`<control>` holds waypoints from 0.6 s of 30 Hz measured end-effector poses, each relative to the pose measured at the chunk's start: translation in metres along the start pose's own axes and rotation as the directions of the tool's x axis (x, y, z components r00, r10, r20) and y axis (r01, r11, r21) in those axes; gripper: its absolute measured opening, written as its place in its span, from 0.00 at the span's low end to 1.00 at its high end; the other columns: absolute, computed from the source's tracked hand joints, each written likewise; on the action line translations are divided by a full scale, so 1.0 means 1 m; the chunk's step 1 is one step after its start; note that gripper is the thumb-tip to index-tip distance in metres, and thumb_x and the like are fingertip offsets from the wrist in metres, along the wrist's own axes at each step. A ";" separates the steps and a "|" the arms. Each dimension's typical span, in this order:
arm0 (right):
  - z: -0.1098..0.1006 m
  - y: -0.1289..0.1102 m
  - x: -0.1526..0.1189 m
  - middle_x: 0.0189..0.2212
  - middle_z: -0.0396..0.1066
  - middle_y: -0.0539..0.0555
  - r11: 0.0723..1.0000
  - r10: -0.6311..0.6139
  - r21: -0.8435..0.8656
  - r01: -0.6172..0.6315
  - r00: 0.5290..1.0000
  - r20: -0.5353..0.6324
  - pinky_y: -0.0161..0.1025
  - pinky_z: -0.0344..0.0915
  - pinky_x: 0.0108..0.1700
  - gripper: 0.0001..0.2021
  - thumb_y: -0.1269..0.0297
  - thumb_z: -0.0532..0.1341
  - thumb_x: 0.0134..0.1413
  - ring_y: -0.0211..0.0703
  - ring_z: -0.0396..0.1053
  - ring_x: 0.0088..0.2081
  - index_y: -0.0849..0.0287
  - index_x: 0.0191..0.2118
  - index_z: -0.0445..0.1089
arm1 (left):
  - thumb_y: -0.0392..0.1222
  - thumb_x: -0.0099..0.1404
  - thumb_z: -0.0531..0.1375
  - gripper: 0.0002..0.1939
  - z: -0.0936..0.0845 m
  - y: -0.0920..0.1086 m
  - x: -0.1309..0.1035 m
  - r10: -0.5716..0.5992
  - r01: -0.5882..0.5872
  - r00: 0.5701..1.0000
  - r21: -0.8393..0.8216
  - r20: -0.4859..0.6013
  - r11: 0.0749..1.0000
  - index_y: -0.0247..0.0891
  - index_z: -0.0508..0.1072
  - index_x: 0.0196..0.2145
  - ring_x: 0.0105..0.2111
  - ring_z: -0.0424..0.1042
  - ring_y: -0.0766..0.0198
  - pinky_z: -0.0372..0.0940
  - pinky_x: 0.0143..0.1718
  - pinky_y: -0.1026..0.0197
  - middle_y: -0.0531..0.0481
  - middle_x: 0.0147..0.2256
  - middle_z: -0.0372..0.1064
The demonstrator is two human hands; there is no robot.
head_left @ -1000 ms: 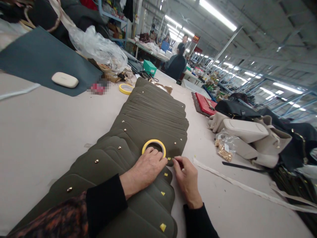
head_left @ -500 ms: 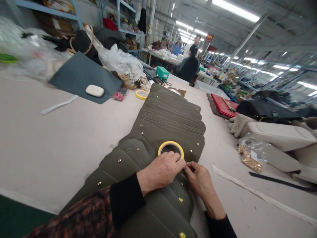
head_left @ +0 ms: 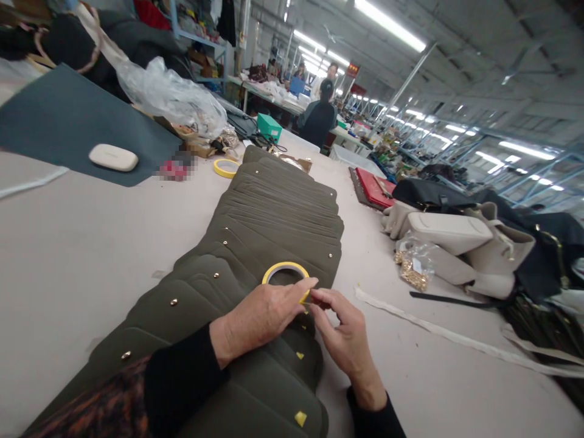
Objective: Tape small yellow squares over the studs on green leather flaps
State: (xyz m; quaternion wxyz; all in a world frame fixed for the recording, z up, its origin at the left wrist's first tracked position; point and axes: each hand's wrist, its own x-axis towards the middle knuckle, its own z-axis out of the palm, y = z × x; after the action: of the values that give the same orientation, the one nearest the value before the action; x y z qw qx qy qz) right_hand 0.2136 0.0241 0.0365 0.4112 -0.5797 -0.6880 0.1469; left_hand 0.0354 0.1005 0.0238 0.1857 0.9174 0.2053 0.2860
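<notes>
A pale tabletop spreads beneath the work, bare along much of its left side. Overlapping dark olive panels run up its middle, some with small metal studs, and yellow tape bits dot their right edges. The left hand is clamped on a yellow tape roll lying over the panels; the right hand has thumb and finger pinched together at the roll's near edge, though what lies between them is too small to tell. A second tape roll rests near the panels' far end. To the left, a white case sits on a dark blue-grey sheet; to the right are beige bags and a clear packet of gold hardware. Beyond, a seated person faces away under bright ceiling tubes.
</notes>
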 end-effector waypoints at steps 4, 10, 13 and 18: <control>0.003 -0.004 0.004 0.34 0.74 0.55 0.980 -0.158 -0.115 0.160 0.987 0.027 0.39 0.69 0.41 0.08 0.72 0.56 0.58 0.42 0.71 0.37 0.56 0.39 0.72 | 0.34 0.68 0.54 0.21 0.001 0.001 0.000 -0.035 0.036 0.999 -0.020 0.014 0.999 0.37 0.54 0.57 0.45 0.74 0.63 0.68 0.45 0.63 0.46 0.47 0.71; 0.009 0.000 0.005 0.32 0.74 0.54 0.958 -0.216 -0.191 0.214 0.976 0.014 0.37 0.69 0.39 0.08 0.74 0.55 0.57 0.41 0.72 0.35 0.57 0.37 0.71 | 0.33 0.68 0.53 0.17 0.003 0.000 -0.001 -0.036 0.037 0.999 -0.051 0.019 0.998 0.38 0.57 0.53 0.44 0.74 0.63 0.68 0.44 0.62 0.48 0.45 0.71; 0.011 0.001 0.005 0.28 0.74 0.52 0.948 -0.228 -0.229 0.223 0.974 0.001 0.35 0.68 0.35 0.08 0.74 0.55 0.56 0.39 0.71 0.30 0.57 0.34 0.70 | 0.34 0.69 0.52 0.15 0.002 0.000 -0.001 -0.036 0.038 0.999 -0.063 0.029 0.997 0.38 0.58 0.52 0.44 0.72 0.63 0.67 0.45 0.62 0.48 0.45 0.70; 0.016 0.002 0.001 0.24 0.73 0.50 0.913 -0.256 -0.350 0.211 0.963 -0.088 0.33 0.67 0.31 0.08 0.72 0.56 0.54 0.37 0.71 0.25 0.56 0.32 0.71 | 0.34 0.69 0.50 0.06 -0.004 0.003 0.001 -0.050 0.047 0.992 0.027 0.118 0.999 0.39 0.64 0.42 0.38 0.71 0.63 0.66 0.39 0.63 0.51 0.37 0.69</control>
State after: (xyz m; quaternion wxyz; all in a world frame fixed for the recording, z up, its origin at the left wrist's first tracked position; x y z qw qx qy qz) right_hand 0.2038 0.0297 0.0254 0.3651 -0.5634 -0.7386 -0.0618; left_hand 0.0341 0.0988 0.0290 0.1934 0.9296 0.2197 0.2239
